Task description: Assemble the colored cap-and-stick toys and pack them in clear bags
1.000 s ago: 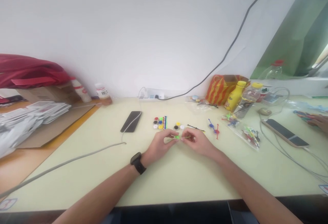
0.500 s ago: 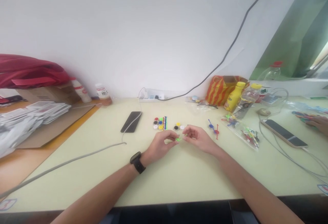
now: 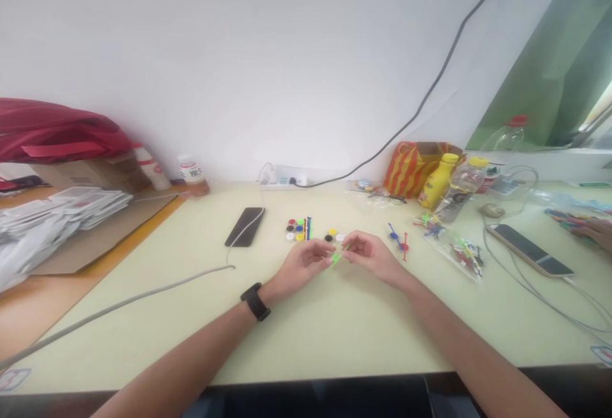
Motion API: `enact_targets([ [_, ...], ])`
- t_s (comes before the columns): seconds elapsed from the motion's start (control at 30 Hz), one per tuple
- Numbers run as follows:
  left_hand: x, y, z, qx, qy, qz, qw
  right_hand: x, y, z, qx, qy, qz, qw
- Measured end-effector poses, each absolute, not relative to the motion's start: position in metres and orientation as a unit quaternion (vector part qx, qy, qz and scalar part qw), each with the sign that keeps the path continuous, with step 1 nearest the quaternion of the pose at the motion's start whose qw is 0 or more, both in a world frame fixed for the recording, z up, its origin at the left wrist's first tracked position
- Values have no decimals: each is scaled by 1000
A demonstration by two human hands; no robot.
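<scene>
Over the middle of the table, both hands meet at a small bright green plastic arrow piece (image 3: 336, 258), slanting between the fingertips. My left hand (image 3: 303, 266), below a black wristwatch, pinches it from the left. From the right, my right hand (image 3: 373, 257) pinches its upper part, and fingers hide some of it. Just beyond lie round discs in black, yellow and white (image 3: 329, 237), partly covered by my right hand. Farther left are coloured discs (image 3: 299, 229) beside a row of thin coloured arrows (image 3: 308, 228). A blue arrow spinner (image 3: 393, 236) and a red one (image 3: 405, 247) lie to the right.
A black phone (image 3: 245, 227) with a cable lies left. To the right are a clear bag of coloured parts (image 3: 466, 255), a yellow bottle (image 3: 437, 182), a striped bag (image 3: 404, 169) and another phone (image 3: 530, 249). Another person's hand (image 3: 595, 230) is at the far right.
The green arrow piece has turned, so more of its length shows, slanting between my fingers. Both hands have shifted only slightly.
</scene>
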State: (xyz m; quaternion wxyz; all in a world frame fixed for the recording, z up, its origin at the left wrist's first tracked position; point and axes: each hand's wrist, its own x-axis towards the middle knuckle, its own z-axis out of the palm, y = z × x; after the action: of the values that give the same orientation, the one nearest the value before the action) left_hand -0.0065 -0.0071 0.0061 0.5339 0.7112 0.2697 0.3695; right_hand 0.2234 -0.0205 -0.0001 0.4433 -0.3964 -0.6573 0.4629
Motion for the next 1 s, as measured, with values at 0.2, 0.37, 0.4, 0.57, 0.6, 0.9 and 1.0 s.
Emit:
enact_targets([
  [0.2,-7,-1,0,669,298,389,558,224,-24,2,-446,-679,328,482],
  [0.37,-9,2,0,647,309,392,576,219,-33,4,-414,-712,338,454],
  [0.4,-9,2,1,643,309,389,583,217,-35,3,-409,-714,343,453],
  [0.57,-9,0,5,631,313,390,593,212,-37,-1,-416,-690,376,458],
  [0.6,-9,-1,5,629,313,392,594,213,-36,-1,-418,-688,390,447],
  [0.9,-9,-1,3,629,305,395,596,215,-31,1,-382,-637,484,462],
  [1.0,-9,-1,3,639,299,384,596,207,-31,0,-373,-618,501,478],
])
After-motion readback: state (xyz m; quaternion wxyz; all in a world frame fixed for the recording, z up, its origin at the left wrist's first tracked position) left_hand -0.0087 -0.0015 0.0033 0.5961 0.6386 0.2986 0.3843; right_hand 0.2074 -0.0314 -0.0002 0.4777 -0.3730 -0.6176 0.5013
